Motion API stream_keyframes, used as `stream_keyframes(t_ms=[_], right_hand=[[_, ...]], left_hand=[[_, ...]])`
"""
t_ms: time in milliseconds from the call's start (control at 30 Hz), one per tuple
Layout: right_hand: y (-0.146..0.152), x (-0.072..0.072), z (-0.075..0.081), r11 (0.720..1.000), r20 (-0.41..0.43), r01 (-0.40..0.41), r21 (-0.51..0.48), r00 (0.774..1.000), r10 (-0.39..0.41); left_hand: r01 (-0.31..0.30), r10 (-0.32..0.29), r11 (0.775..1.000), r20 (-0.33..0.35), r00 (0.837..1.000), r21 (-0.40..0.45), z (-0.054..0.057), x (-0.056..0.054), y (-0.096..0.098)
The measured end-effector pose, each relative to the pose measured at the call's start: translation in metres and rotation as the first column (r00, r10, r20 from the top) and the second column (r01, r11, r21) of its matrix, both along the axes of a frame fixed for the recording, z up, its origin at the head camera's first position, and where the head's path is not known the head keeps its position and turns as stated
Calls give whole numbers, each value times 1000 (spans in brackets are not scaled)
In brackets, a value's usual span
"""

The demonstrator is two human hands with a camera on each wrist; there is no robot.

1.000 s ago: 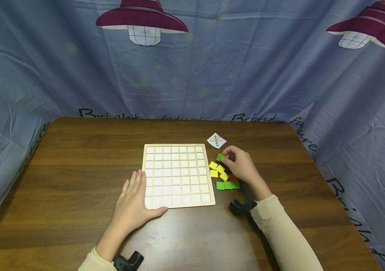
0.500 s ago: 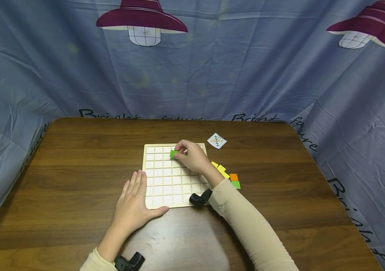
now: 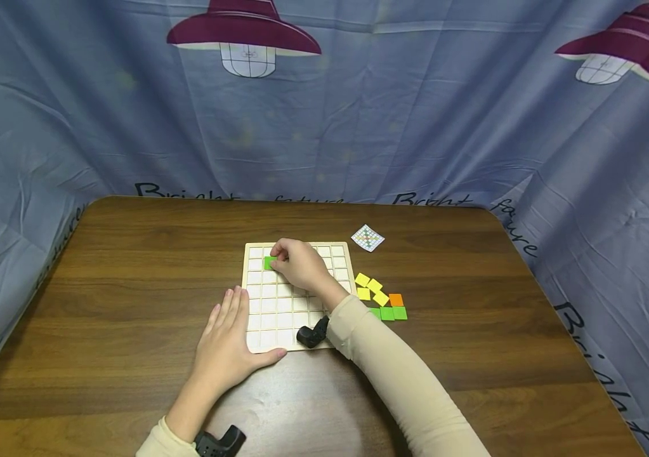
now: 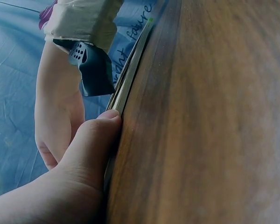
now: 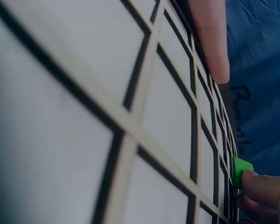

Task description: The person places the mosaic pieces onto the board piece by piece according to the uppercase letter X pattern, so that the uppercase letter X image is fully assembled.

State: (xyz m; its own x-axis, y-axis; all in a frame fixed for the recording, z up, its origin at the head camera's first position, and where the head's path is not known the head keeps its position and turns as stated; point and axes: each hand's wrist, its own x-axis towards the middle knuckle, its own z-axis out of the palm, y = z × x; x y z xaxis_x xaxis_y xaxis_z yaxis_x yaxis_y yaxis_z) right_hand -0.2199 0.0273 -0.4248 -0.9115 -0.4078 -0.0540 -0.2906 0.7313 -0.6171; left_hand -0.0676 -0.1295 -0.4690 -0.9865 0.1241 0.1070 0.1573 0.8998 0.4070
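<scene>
My right hand (image 3: pixel 301 265) pinches a small green square tile (image 3: pixel 269 263) between thumb and fingertips. The tile is at a cell in the upper left part of a light wooden grid board (image 3: pixel 267 304) with white cells. In the right wrist view the green tile (image 5: pixel 241 170) stands tilted against the grid. My left hand (image 3: pixel 224 339) rests at the board's lower left corner, fingers straight along the left edge and thumb spread along the front edge. The left wrist view shows that thumb (image 4: pixel 95 135) against the board's side, low over the table.
Right of the board lie several yellow tiles (image 3: pixel 363 293), an orange tile (image 3: pixel 395 299) and a row of green tiles (image 3: pixel 400 313), partly behind my right sleeve. A small printed grid card (image 3: pixel 367 238) is at the board's upper right. A curtain (image 3: pixel 324 127) hangs behind the wooden table (image 3: pixel 158 266).
My right hand has carried the green tile left from beside the loose tiles to the board's upper left part. My left hand has stayed at the corner.
</scene>
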Motion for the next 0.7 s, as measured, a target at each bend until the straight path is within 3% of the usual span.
stream_keyframes(t_ms=[433,700], right_hand=[[-2,2,0,985,-75,-39,166,996,52],[23,9,14,982,-80,-96,162,991,111]], left_hand=[[-2,2,1000,3,1000,3,-1,0,1],[-6,6,1000,6,1000,0,-1,-1,1]])
